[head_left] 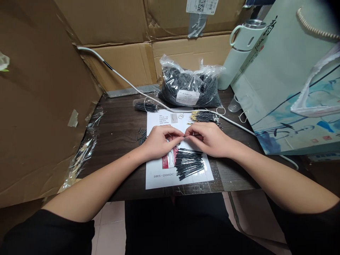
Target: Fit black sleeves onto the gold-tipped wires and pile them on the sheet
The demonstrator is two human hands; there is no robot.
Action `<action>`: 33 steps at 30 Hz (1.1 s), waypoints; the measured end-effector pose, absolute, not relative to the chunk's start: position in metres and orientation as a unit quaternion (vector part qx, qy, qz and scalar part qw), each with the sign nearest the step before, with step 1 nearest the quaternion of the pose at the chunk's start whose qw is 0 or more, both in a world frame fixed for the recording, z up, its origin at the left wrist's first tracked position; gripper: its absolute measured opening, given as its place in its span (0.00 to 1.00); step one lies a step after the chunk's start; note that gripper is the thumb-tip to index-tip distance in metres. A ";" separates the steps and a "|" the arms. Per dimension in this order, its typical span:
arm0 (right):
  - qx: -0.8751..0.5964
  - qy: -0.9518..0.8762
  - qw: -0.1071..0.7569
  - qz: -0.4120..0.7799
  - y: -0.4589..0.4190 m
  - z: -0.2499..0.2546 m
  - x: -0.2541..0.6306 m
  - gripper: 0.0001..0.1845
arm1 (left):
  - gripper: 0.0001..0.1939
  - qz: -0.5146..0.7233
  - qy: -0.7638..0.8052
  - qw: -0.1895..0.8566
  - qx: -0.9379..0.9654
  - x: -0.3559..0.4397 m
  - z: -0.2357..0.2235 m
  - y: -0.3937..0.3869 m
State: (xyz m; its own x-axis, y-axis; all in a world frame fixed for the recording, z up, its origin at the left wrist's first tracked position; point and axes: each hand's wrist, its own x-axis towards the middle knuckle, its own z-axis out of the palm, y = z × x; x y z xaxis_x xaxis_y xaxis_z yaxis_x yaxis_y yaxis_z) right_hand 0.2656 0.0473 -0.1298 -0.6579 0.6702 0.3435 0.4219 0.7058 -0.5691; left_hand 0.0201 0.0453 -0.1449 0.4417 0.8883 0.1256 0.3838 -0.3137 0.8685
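My left hand [160, 141] and my right hand [209, 139] meet fingertip to fingertip above the printed sheet [156, 182]. Between the right thumb and fingers is a thin black wire [197, 135], mostly covered by them. The left thumb and forefinger are pinched at its tip; whatever small piece they hold is hidden. Just below the hands lies a pile of thin black wires [189, 163] on the sheet. Short black tubes [142, 136] are scattered beside my left hand. Behind my right hand rests a bundle of black wires with gold-coloured ends [204, 117].
A clear bag of black pieces [187, 85] stands at the back, near a pale bottle [236, 53]. A white cable [124, 80] crosses the table behind the hands. Cardboard [34, 106] walls the left side; a paper bag [297, 88] stands at right.
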 end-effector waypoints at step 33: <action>-0.324 -0.869 0.307 0.212 0.049 -0.127 0.266 0.03 | 0.11 0.330 0.430 0.390 0.745 0.021 -0.145 0.046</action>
State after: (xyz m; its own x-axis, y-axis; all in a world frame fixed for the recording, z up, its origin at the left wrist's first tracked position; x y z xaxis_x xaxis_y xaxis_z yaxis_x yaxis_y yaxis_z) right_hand 0.2665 0.0492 -0.1273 -0.6014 0.6930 0.3976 0.4328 0.7008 -0.5671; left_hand 0.0212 0.0458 -0.1447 0.4123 0.8974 0.1570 0.3827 -0.3270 0.8641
